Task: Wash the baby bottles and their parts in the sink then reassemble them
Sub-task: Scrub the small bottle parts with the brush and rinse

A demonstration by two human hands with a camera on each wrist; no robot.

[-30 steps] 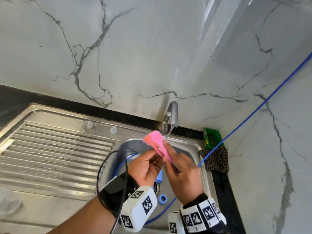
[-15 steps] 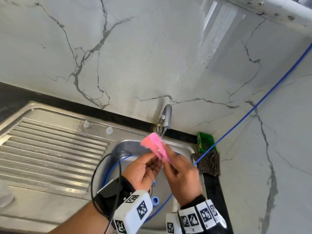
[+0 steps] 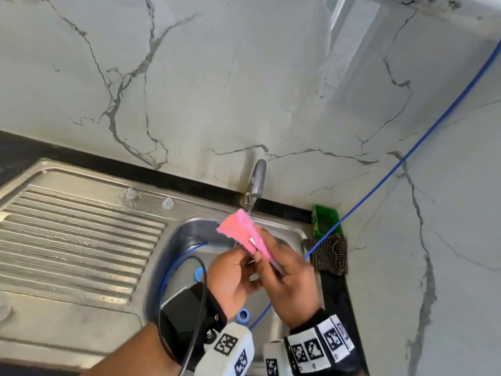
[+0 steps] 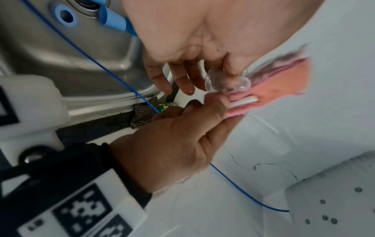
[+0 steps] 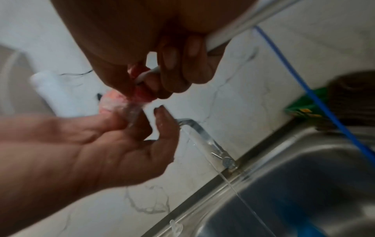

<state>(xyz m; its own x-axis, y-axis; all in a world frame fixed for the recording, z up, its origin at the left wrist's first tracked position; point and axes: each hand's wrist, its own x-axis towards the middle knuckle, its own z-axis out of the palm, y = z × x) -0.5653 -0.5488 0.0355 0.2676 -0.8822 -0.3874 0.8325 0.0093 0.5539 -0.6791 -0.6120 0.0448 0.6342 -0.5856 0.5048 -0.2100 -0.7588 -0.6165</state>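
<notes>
On the steel drainboard (image 3: 81, 240) at the left, two clear silicone teats sit apart from the basin: one standing teat (image 3: 131, 193) and one flatter teat (image 3: 168, 204) just beside it, probably parked there to drain out of the splash. In the sink (image 3: 187, 229) lie two blue bottle parts, a blue collar (image 3: 199, 274) partly hidden behind the wrist and a blue ring (image 3: 243, 316) nearer the person; they look like they are waiting their turn.

Over the basin the left hand (image 3: 233, 278) pinches a third clear teat (image 4: 227, 82) between thumb and index finger, the other fingers (image 4: 183, 80) loosely spread, so its open base faces the brush. The right hand (image 3: 291, 278) is curled around the white handle of one pink sponge brush (image 3: 240, 229), whose head rests against the teat, apparently to scrub it.

Both are held close under the single tap (image 3: 256, 183), which runs a thin stream, keeping rinse water falling into the sink. At the far right sit one green box (image 3: 324, 219) and one checked cloth (image 3: 329, 252) on the dark tabletop (image 3: 336, 299).
</notes>
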